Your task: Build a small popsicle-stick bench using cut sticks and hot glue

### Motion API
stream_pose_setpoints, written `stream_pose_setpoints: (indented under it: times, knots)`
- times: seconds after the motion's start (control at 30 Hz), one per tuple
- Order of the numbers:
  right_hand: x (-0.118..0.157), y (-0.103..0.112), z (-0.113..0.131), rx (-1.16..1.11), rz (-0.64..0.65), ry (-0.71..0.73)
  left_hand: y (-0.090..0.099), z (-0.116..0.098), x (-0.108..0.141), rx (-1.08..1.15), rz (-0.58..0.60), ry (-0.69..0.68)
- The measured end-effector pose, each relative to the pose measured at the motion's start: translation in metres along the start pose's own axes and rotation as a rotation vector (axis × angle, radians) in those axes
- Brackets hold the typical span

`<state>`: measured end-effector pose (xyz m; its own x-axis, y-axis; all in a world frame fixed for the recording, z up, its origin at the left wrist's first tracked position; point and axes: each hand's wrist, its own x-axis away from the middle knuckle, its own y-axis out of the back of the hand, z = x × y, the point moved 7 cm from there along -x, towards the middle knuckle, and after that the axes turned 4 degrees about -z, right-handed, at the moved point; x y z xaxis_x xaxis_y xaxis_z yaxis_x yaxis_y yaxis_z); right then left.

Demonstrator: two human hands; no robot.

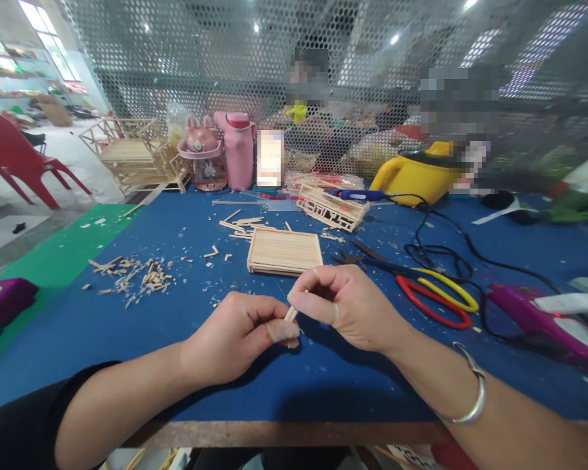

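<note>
Short pale wooden sticks [291, 314] are pinched between my two hands above the blue table. My left hand [242, 333] is closed on their lower part, with tape on the thumb. From the right, my right hand [345, 307] pinches their upper end; its thumb and finger are wrapped too. The fingertips hide most of the sticks, so their number is unclear. Just beyond my hands lies a flat rectangular panel of wooden sticks [285, 250] with a raised rim. Loose sticks [242, 225] are scattered behind its left side.
Wood offcuts [149, 277] lie at left. Red and yellow handled pliers [434, 297], a black cable [490, 261] and a purple tool [549, 320] are at right. Behind stand a small wooden frame [336, 207], pink bottles [239, 150], a phone [270, 158] and a yellow pot [411, 176].
</note>
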<state>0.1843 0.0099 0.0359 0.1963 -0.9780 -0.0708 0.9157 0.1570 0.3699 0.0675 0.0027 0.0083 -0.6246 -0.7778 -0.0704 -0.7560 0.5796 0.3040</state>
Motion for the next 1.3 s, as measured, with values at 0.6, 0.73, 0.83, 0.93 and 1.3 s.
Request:
stream_pose_setpoints:
  times: [0.6, 0.73, 0.83, 0.93, 1.3]
  knots:
    - [-0.002, -0.008, -0.007, 0.158, 0.084, -0.009, -0.016, 0.023, 0.003, 0.542, 0.142, 0.511]
    - [0.000, -0.014, -0.008, 0.176, 0.126, 0.008, -0.017, 0.025, 0.005, 0.517, 0.132, 0.558]
    - [-0.001, -0.008, -0.004, 0.157, 0.109, 0.071, -0.016, 0.025, 0.005, 0.547, 0.080, 0.555]
    - [-0.005, 0.013, 0.004, 0.077, -0.005, 0.129, -0.014, 0.025, 0.005, 0.593, 0.028, 0.552]
    - [0.028, 0.086, -0.043, 1.082, -0.315, -0.069, -0.007, 0.030, -0.001, 0.614, -0.048, 0.519]
